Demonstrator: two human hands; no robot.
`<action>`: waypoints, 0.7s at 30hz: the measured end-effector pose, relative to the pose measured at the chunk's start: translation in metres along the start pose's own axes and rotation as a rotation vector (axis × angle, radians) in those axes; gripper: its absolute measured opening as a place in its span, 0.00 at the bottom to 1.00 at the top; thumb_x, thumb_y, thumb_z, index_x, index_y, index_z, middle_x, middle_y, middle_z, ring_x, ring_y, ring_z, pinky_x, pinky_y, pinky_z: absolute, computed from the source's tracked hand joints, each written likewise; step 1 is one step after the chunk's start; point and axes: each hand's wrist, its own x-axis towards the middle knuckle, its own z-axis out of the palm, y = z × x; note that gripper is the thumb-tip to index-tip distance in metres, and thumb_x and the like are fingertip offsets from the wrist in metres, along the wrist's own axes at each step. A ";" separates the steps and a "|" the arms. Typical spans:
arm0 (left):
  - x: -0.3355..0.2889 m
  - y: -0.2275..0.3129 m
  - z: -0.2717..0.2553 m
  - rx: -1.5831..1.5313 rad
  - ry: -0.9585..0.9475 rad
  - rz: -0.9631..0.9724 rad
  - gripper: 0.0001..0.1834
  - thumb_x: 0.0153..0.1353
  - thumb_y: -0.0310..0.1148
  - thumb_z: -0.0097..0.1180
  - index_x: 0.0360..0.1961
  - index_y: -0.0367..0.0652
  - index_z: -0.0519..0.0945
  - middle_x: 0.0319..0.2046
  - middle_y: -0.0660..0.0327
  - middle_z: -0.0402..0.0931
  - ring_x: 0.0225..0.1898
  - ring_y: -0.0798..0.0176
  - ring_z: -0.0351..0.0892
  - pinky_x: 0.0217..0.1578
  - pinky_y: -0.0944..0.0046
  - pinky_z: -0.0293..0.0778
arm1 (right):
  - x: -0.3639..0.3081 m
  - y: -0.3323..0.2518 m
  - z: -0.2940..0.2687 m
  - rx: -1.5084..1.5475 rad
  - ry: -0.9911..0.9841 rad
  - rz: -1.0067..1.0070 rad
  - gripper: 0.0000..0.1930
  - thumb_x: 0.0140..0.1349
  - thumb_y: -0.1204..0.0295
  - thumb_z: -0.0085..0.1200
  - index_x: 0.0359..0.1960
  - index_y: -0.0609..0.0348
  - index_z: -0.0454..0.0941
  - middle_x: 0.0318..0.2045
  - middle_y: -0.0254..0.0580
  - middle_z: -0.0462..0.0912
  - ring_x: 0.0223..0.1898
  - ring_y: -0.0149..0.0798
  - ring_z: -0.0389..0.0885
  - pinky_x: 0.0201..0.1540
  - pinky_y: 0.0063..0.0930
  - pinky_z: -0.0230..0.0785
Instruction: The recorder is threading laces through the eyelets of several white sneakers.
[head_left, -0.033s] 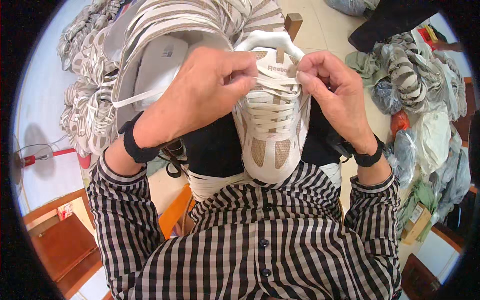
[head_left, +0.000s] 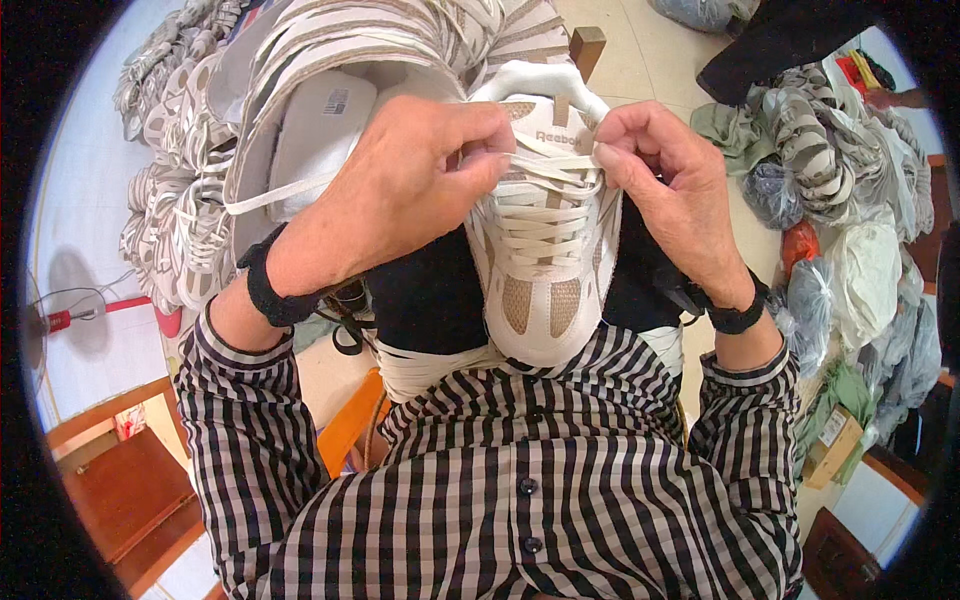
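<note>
Hardly anything has moved since a moment ago: both hands and the shoe between them sit as they did. That white and beige sneaker with mesh toe panels [head_left: 540, 325] lies across the person's lap, toe toward the body, tongue and collar away. Over its tongue runs a flat cream lace [head_left: 555, 162]; the left hand [head_left: 425, 165] pinches it between thumb and forefinger on one side, and the right hand [head_left: 680, 180] pinches it likewise on the other. Both wrists wear black fabric bands [head_left: 275, 285], below the cuffs of a black-and-grey checked shirt [head_left: 430, 510]. Just beyond the left hand stands a thick curved stack of white and beige shoe uppers [head_left: 330, 50]. Off to the right, milky plastic bags [head_left: 865, 270] crowd the floor.
</note>
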 end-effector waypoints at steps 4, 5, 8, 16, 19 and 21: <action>-0.004 0.000 0.001 -0.004 -0.029 0.018 0.06 0.54 0.25 0.55 0.35 0.40 0.79 0.20 0.50 0.72 0.20 0.51 0.72 0.23 0.59 0.67 | -0.001 0.001 0.000 0.005 -0.013 -0.021 0.07 0.61 0.77 0.57 0.40 0.62 0.75 0.27 0.28 0.77 0.29 0.19 0.72 0.32 0.16 0.66; -0.005 -0.001 0.001 -0.018 -0.043 0.020 0.06 0.54 0.24 0.56 0.35 0.40 0.78 0.22 0.50 0.73 0.21 0.51 0.73 0.24 0.59 0.67 | -0.001 0.001 0.000 0.027 -0.026 -0.006 0.07 0.61 0.77 0.57 0.40 0.62 0.75 0.27 0.27 0.77 0.29 0.19 0.71 0.32 0.16 0.65; -0.006 -0.004 0.008 0.198 0.119 0.347 0.05 0.54 0.24 0.57 0.33 0.39 0.77 0.23 0.51 0.73 0.22 0.52 0.74 0.24 0.60 0.68 | 0.000 0.002 -0.001 0.039 -0.035 -0.015 0.08 0.60 0.77 0.57 0.41 0.61 0.75 0.28 0.25 0.75 0.30 0.18 0.69 0.32 0.14 0.64; -0.015 -0.004 0.000 -0.334 -0.171 -0.112 0.06 0.59 0.28 0.57 0.29 0.36 0.76 0.19 0.62 0.71 0.22 0.65 0.69 0.24 0.66 0.66 | 0.000 0.003 -0.004 0.066 -0.068 0.048 0.07 0.61 0.76 0.57 0.40 0.61 0.76 0.26 0.24 0.74 0.28 0.17 0.69 0.30 0.13 0.62; -0.017 -0.004 -0.005 -0.344 -0.204 -0.264 0.09 0.62 0.33 0.57 0.28 0.39 0.77 0.22 0.69 0.72 0.22 0.75 0.66 0.23 0.72 0.62 | 0.004 0.007 -0.008 0.190 -0.083 0.133 0.06 0.62 0.75 0.56 0.39 0.59 0.76 0.26 0.23 0.74 0.26 0.17 0.68 0.28 0.13 0.61; -0.019 -0.006 -0.004 -0.271 -0.126 -0.246 0.10 0.64 0.35 0.58 0.28 0.42 0.77 0.23 0.72 0.73 0.22 0.79 0.64 0.22 0.75 0.60 | 0.007 0.009 -0.009 0.250 -0.091 0.178 0.05 0.62 0.74 0.56 0.39 0.58 0.76 0.26 0.23 0.74 0.24 0.17 0.68 0.26 0.13 0.60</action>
